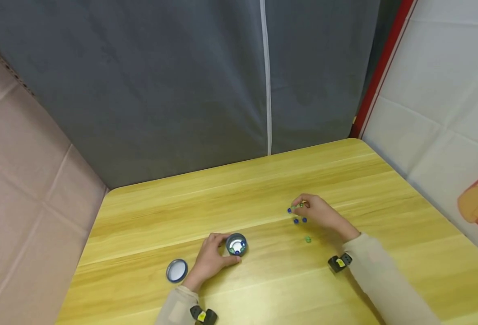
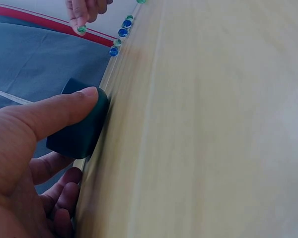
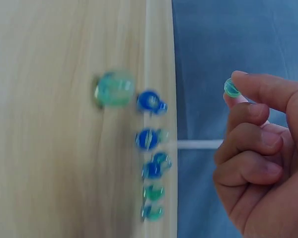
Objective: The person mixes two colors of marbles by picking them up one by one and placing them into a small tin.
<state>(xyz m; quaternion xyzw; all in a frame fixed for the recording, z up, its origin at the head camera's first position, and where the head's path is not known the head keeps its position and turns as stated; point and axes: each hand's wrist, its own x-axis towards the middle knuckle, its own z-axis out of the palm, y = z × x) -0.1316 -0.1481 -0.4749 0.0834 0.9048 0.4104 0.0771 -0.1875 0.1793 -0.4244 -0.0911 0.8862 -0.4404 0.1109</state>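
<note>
My left hand [image 1: 211, 259] grips a small round dark blue-green tin [image 1: 230, 239] standing on the table, thumb on one side and fingers on the other. Several blue and green marbles [image 1: 237, 252] lie inside it. In the left wrist view the thumb presses the wall of the tin [image 2: 77, 134]. My right hand [image 1: 320, 212] pinches a green marble [image 3: 231, 88] between thumb and forefinger, raised above the tabletop in the wrist views. Beneath and around that hand lie loose blue marbles [image 1: 296, 221] and green marbles [image 1: 308, 239].
A round lid [image 1: 177, 271] with a blue rim lies left of my left wrist. Everything rests on a wood-grain table [image 1: 149, 216]. Behind it hangs a dark grey curtain [image 1: 182, 90], with pale wall panels [image 1: 446, 90] to either side.
</note>
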